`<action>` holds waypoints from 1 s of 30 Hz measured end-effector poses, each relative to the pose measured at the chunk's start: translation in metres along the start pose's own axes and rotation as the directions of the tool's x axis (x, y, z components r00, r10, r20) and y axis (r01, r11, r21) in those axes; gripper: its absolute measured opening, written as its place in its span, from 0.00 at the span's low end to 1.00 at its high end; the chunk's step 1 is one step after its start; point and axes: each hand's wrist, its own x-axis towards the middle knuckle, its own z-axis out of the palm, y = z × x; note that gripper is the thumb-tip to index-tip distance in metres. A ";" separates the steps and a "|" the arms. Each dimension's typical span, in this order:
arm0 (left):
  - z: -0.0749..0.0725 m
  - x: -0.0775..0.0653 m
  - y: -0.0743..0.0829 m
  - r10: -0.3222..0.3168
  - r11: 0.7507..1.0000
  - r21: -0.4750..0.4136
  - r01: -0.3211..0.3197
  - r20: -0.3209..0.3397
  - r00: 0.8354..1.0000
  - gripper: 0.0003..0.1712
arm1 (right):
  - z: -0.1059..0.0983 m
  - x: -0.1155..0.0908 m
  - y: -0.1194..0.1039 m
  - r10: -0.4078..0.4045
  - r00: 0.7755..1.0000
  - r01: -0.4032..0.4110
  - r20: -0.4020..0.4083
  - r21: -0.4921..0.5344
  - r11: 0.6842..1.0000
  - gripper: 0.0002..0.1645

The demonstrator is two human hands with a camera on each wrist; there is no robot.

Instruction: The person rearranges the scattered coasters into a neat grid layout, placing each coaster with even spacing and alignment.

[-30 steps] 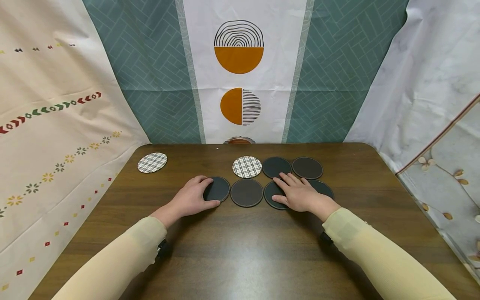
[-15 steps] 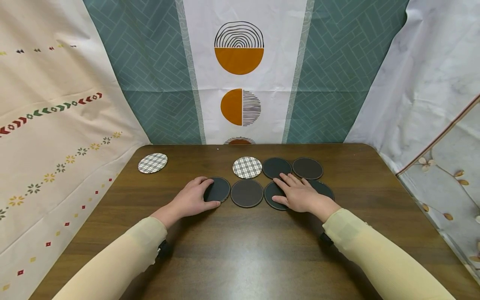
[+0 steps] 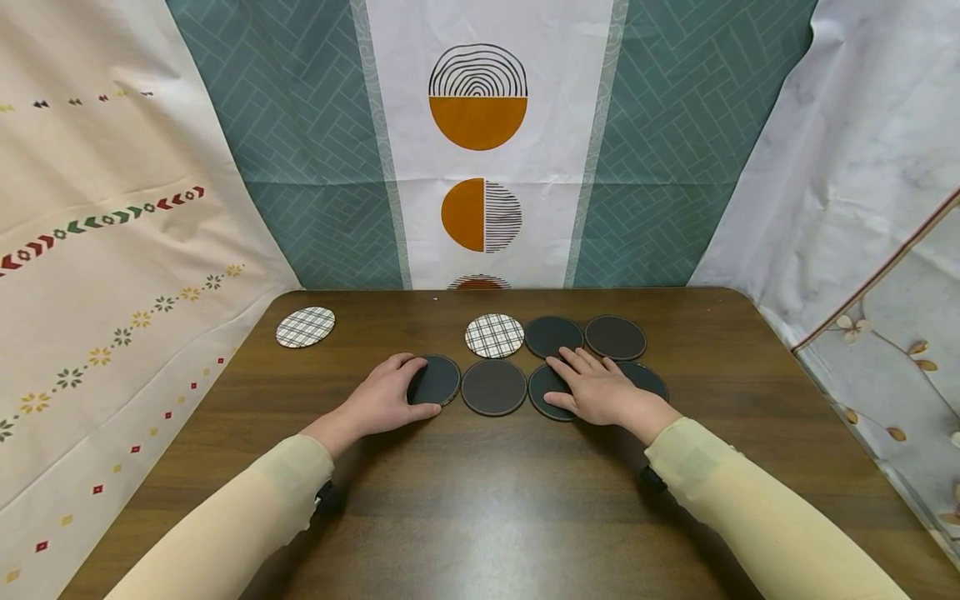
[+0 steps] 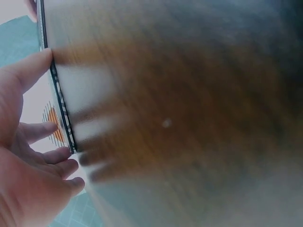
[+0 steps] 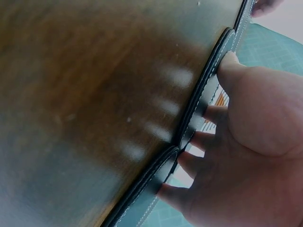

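Note:
A black round coaster [image 3: 435,382] with a stitched rim lies flat at the left end of the front row. My left hand [image 3: 378,396] holds it by its edge, thumb at the near side and fingers at the far side; the left wrist view shows the thumb [image 4: 35,68] at the rim. My right hand [image 3: 603,392] rests with spread, straight fingers over two dark front-row coasters, thumb on the left one [image 3: 542,385], palm partly hiding the right one [image 3: 648,379]. Between the hands lies a dark brown coaster [image 3: 493,387].
Behind the front row sit a plaid coaster [image 3: 494,335], a black coaster [image 3: 553,335] and a dark brown coaster [image 3: 615,337]. Another plaid coaster [image 3: 305,327] lies apart at the table's far left corner. Patterned cloths surround the wooden table [image 3: 480,500] on three sides.

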 end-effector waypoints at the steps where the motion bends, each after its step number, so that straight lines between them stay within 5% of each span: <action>1: 0.000 0.000 0.000 0.000 1.000 -0.002 0.000 0.001 1.000 0.53 | 0.000 0.000 0.000 0.000 1.000 0.000 0.000 0.001 1.000 0.50; 13: -0.009 -0.001 -0.002 0.031 0.999 0.007 -0.031 -0.050 0.998 0.57 | 0.001 0.001 0.001 -0.002 1.000 0.002 -0.003 0.003 1.000 0.50; 30: -0.050 -0.002 -0.030 -0.008 0.996 0.086 0.021 -0.144 0.990 0.57 | 0.000 0.000 0.000 -0.002 1.000 0.002 0.002 0.008 1.000 0.50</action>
